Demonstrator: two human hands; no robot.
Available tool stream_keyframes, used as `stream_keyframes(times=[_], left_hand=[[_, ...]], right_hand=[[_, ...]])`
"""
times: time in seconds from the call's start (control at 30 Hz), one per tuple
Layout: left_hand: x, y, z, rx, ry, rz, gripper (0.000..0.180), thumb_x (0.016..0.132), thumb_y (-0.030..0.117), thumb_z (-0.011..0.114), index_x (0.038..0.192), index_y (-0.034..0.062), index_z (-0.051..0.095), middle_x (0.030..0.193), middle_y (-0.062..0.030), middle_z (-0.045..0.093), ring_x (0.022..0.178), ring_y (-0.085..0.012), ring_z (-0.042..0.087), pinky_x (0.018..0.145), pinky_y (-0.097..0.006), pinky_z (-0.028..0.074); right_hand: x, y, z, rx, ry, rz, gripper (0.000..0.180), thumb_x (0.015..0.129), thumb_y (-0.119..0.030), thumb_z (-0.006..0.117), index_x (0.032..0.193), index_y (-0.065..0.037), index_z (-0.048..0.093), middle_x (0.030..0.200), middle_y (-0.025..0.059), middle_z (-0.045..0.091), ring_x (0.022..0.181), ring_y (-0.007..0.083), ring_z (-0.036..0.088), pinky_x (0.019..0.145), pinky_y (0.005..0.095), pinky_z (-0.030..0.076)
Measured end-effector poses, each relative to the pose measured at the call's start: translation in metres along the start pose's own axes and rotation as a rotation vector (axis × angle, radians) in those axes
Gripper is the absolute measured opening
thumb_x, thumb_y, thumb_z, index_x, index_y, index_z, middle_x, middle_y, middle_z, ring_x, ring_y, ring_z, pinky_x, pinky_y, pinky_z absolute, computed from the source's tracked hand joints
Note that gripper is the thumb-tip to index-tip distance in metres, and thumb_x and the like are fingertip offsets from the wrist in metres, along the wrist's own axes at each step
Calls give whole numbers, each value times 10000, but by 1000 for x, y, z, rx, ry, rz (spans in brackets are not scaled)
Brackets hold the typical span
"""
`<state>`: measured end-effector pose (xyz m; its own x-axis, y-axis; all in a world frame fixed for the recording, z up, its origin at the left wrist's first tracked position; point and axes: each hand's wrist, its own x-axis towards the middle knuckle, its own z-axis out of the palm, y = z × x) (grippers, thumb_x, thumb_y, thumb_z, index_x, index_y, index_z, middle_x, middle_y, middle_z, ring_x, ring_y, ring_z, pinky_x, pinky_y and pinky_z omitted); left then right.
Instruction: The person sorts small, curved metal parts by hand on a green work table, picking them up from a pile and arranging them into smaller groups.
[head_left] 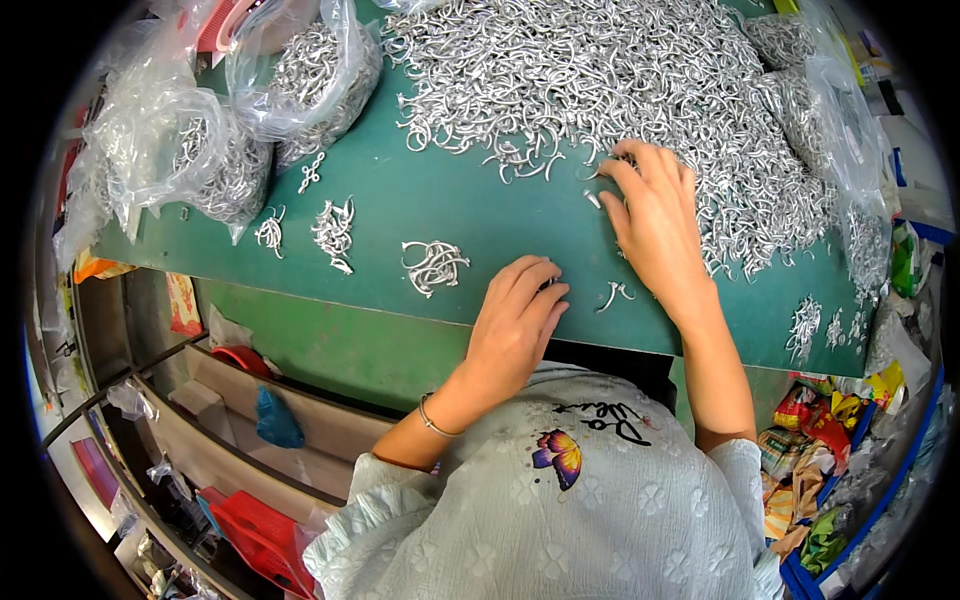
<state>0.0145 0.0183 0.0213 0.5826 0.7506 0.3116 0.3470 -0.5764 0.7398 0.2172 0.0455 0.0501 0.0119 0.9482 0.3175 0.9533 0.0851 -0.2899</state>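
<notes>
My left hand (513,320) is over the table's near edge, its fingers curled toward the thumb; whatever they hold is hidden. To its left lies a small heap of curved silver metal pieces (434,267). My right hand (652,220) reaches to the near edge of a large pile of the same curved pieces (600,75), fingers bent and apart from the thumb. I see nothing clearly held in it. A small pale piece (593,200) lies beside its thumb. Between my hands, close to the edge, a few loose curved pieces (614,295) lie on the green tabletop (370,210).
Clear plastic bags of metal pieces stand at the left (225,165) and right (845,140). Small heaps lie at left (333,232) and far right (803,328). Below the table are a wooden shelf (330,465), a red basket (262,540) and, at right, colourful wrappers (805,430).
</notes>
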Motion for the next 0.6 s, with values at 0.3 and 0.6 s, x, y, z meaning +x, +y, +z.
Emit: stream_keyframes(times=[0.3,0.6], left_hand=[[2,2,-2,-52,-36,-47,383,741,-56,721,1099,-14,591,1151,-160,548,1125,-379,532,931,-453,455],[6,9,-3,-19,-36,-63,421,756,-37,715,1154,2,586,1273,-172,497,1229,-401,479,993,-462,428]], right_hand=[[-9,-13,10,19,-101,-95,137,790,-118,701,863,-38,618,885,83,544,881,269,506,771,390,368],[22,-22,7,395,-124,8,89,808,-111,677,830,-32,644,891,92,576,930,269,526,792,377,409]])
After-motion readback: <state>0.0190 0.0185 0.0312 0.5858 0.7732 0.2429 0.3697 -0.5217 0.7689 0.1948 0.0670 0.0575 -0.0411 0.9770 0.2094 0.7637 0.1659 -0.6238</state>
